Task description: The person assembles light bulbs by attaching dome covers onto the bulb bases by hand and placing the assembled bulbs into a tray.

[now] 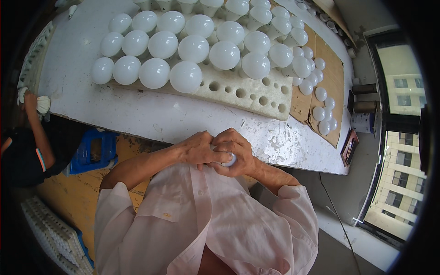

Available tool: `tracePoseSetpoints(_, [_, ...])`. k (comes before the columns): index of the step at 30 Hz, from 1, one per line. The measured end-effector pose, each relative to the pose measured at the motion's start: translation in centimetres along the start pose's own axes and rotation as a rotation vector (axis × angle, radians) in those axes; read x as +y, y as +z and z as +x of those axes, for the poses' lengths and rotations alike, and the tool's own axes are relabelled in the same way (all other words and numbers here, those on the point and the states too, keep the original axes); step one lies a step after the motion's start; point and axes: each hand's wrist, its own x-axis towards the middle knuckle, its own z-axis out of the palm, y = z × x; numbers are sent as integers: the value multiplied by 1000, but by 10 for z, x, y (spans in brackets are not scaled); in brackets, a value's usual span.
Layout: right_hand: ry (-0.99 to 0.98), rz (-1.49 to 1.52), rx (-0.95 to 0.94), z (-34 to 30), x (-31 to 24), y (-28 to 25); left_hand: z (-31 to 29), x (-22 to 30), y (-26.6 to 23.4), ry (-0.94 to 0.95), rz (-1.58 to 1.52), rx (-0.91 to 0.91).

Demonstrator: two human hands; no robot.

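My left hand [196,149] and my right hand [235,150] are together at the table's front edge, close to my shirt. Between them they grip a white light bulb [230,160]. Fingers cover most of it, so only part of its pale, rounded surface shows. Beyond my hands, a white foam tray [220,94] with round holes carries rows of white bulbs [185,76]. Its front right holes stand bare.
Small white globes [319,113] lie on brown cardboard [302,103] to the right. At the left edge, another person's hand [30,101] touches white pieces. A blue plastic stool [94,151] stands below, and stacked white trays [55,236] are at lower left.
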Motion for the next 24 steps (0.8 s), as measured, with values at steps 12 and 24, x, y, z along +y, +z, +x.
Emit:
tracePoseSetpoints(12, [491, 313, 152, -11, 12, 2, 30, -36, -4, 67, -1155, -179])
tracePoseSetpoints(24, [320, 41, 618, 2, 14, -54, 42, -57, -16, 319, -986, -81])
